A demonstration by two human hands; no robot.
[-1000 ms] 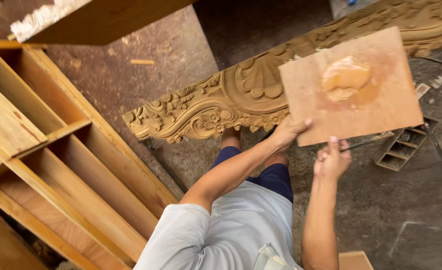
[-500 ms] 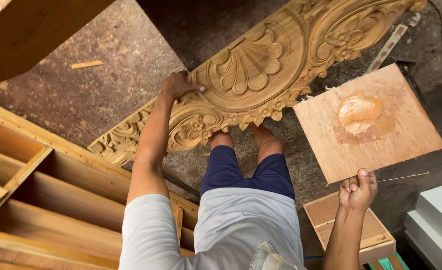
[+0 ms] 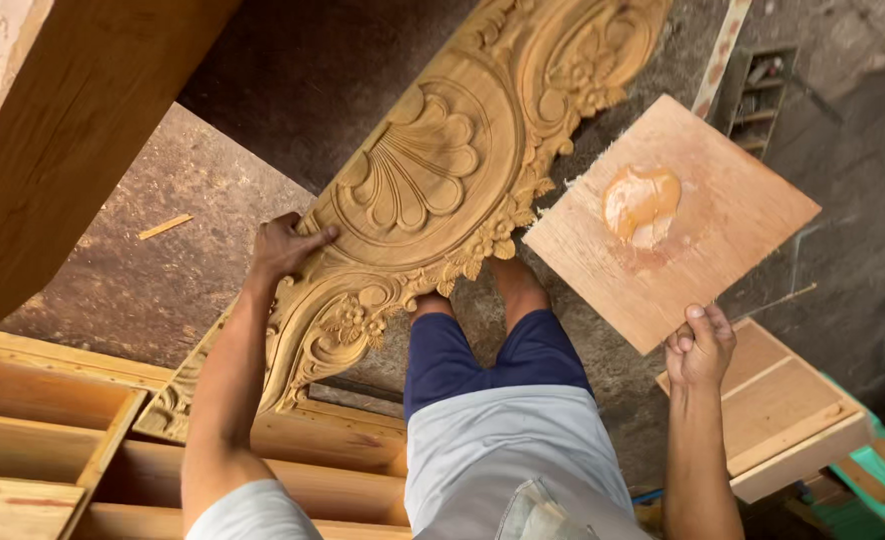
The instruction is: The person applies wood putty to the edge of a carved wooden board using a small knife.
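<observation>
The carved panel (image 3: 433,190) lies across your knees and runs slantwise from lower left to upper right, its shell motif in the middle and leafy scrollwork along the lower edge, with its low end resting on the wooden shelf frame (image 3: 53,440). Your left hand (image 3: 285,247) is spread flat on the upper edge beside the shell, fingers extended and gripping nothing, simply pressing the wood to steady it. Your right hand (image 3: 701,345) is closed on the near corner of a square plywood board (image 3: 683,225), thumb on top and fingers underneath, holding it up level beside the panel; a blob of pale orange paste (image 3: 641,203) sits near the board's centre. To handle this well, keep the board flat so the paste stays put, and hold it close to the carving without letting its edge knock the delicate flowers along the rim. Keep the left palm weighted on a plain, solid part of the panel, as it is now, not on thin pierced scrolls that could snap under pressure. Since the panel is only propped, a firm press toward your legs should stop it sliding off the frame. By your right side stand a low wooden box (image 3: 778,405) and a green crate (image 3: 878,480); a loose wood sliver (image 3: 165,227) lies on the dirt floor (image 3: 113,290), well apart from your hands.
</observation>
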